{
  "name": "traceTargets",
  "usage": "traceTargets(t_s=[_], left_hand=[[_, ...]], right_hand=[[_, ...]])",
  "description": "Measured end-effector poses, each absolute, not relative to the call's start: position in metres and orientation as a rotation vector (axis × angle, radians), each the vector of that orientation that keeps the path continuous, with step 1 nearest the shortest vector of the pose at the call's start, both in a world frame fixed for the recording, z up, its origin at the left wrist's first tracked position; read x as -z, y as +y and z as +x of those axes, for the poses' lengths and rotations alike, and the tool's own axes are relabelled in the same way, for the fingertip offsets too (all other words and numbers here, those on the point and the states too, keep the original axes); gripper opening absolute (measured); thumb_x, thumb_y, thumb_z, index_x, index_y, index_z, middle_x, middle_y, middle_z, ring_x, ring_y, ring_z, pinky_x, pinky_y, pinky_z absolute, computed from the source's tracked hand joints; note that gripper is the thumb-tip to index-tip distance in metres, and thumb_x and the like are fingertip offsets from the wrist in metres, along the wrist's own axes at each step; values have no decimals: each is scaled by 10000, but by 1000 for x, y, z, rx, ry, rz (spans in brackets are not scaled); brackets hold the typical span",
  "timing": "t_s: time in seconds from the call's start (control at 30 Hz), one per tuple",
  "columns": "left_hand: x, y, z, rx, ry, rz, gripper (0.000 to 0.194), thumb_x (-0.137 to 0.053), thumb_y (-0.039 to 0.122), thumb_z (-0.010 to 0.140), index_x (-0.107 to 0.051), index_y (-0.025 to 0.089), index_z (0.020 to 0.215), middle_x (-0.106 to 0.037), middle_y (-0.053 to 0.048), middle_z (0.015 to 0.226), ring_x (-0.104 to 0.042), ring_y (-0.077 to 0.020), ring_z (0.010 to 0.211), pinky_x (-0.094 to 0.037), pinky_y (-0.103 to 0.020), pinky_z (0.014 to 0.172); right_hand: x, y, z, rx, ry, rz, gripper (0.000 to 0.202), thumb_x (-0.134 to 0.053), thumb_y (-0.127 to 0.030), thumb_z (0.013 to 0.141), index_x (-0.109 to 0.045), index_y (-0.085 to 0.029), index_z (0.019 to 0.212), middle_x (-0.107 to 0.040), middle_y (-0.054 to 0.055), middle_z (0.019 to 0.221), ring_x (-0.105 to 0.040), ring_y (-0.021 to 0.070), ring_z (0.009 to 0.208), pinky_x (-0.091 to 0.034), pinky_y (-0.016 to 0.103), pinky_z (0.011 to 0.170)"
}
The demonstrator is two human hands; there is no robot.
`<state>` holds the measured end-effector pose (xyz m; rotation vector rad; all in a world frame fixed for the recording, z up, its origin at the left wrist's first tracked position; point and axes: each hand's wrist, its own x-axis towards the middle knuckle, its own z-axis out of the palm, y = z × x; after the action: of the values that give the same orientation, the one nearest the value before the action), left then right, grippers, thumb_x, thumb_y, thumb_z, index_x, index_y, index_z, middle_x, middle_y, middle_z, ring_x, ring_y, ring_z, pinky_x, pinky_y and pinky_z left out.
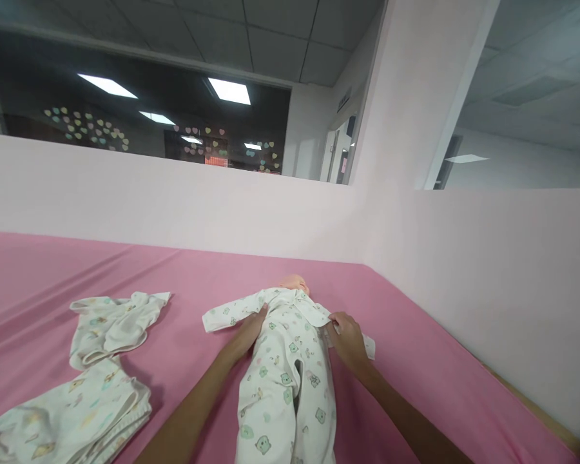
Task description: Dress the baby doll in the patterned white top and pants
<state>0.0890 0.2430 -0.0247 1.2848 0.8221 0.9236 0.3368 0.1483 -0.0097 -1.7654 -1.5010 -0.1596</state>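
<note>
Pink sheet (415, 361) bears a doll (290, 361), face mostly hidden, legs cropped.

The doll's romper (285, 380) legs run off the bottom edge.

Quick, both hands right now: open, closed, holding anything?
Left hand: open, flat against the doll's sleepsuit side.
Right hand: closed, pinching the sleepsuit's flap near the sleeve.

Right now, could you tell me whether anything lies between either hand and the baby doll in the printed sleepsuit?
Nothing visible does. The left hand rests on the baby doll at its side, and the right hand touches the sleepsuit's other sleeve. The loose baby clothes lie apart, off to the left on the pink sheet.
</note>
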Motion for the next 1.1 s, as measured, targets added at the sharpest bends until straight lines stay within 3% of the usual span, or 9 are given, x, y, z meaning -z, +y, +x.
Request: traceTargets(t_s=[0.1,0.2,0.37,0.53,0.7,0.87,0.97,1.1], left_hand=[[18,226,77,-977,1029,1679,420,-610,605,802,-668,215,946,-692,-92,999,-608,-306,932,-433,-354,807],[15,220,77,-1041,1026,1866,370,-578,548,846,-628,240,1046,-665,-62,1061,-593,-272,944,-428,-333,800],[18,222,78,-1148,1103,2133,295,-398,424,958,-577,219,845,-615,-41,877,-562,-230,840,-410,-347,768],[32,211,62,-1231,990,2365,230,-361,309,987,-576,227,970,-614,-33,987,-560,-208,954,-424,-349,836],[49,197,46,-1360,976,2693,197,-385,236,985,-564,197,1057,-628,-67,929,-580,-213,904,-437,-332,774],[51,189,46,-1490,1009,2654,148,-407,260,983,-534,196,942,-589,-37,783,-557,-192,756,-412,-307,674],[46,187,49,-1462,1108,2423,238,-350,269,996,-460,206,795,-532,-11,738,-506,-161,691,-396,-288,648],[37,187,59,-1339,1029,2331,259,-385,346,986,-434,211,769,-520,-12,808,-517,-174,827,-420,-312,803]], right_hand=[[7,139,328,140,-1416,-1707,197,-391,-312,884,-551,-207,836,-642,51,897,-558,227,881,-404,351,798],[6,127,312,117,-1367,-1609,191,-386,-338,916,-519,-223,839,-629,38,870,-555,218,864,-411,336,770],[23,114,309,300,-1601,-1380,117,-419,-249,907,-485,-227,812,-587,38,836,-519,210,823,-402,345,778],[43,108,332,361,-1673,-1536,84,-448,-188,860,-460,-219,783,-563,29,804,-488,213,793,-389,347,748],[43,108,337,237,-1621,-1730,127,-483,-291,870,-481,-214,769,-564,22,794,-507,206,766,-388,344,738],[38,113,333,149,-1515,-1770,181,-403,-225,844,-392,-217,663,-531,6,688,-481,183,664,-342,310,628],[36,108,334,147,-1402,-1684,187,-357,-223,862,-384,-221,678,-519,6,684,-489,188,686,-362,310,640],[35,100,328,170,-1500,-1469,148,-390,-237,890,-473,-211,771,-567,23,816,-513,198,813,-405,342,780]])
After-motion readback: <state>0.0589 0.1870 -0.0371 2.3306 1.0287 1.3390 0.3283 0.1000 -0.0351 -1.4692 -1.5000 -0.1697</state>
